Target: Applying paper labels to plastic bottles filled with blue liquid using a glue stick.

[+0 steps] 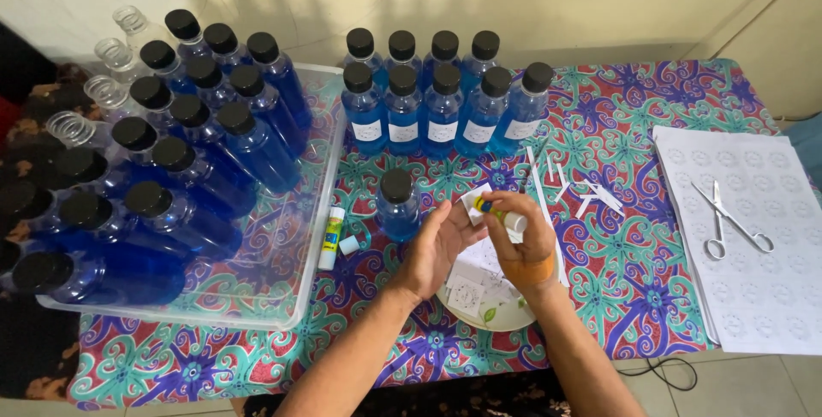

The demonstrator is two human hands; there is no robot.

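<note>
**Gluing a label over the plate**

Pressing a glue stick [497, 211], gripped in the closed right hand [524, 241], onto a small label [473, 204] pinched in the half-open left hand [438, 244]. Hovering above the plate [479, 320]; lone bottle [398, 205] standing at ten o'clock, scissors [728, 220] lying at three on the worktop [634, 237].

Nine blue bottles [441, 96] stand at the bench's back; the front five wear small white labels [442, 131]. A white label [473, 204] sits at the left hand's [438, 241] fingertips. Cut labels [469, 287] lie on the plate [501, 320]; white sheets [753, 246] lie right.
</note>
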